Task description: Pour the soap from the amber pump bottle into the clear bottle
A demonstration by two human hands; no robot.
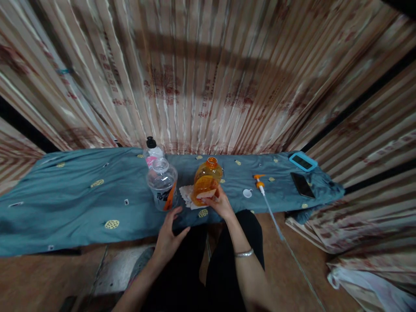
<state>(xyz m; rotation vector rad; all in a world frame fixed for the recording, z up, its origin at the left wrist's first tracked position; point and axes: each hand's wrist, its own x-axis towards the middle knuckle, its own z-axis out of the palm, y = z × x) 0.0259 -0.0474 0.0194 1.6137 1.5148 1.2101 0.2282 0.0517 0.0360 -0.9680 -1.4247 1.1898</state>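
Note:
My right hand (220, 203) grips the lower side of an orange plastic bottle (207, 180) with no cap, which stands on a small white cloth (187, 194) on the blue-covered table (81, 195). My left hand (169, 236) hovers open at the table's front edge, just below a clear open bottle (162, 183) with an orange label strip. Behind that stands a smaller clear bottle with a black cap (152, 151).
An orange-and-white pump dispenser with a long tube (261, 188) and a small white cap (247, 193) lie right of the orange bottle. A black phone (302, 185) and a blue-framed device (303, 161) sit at the table's right end. Striped curtains surround the table.

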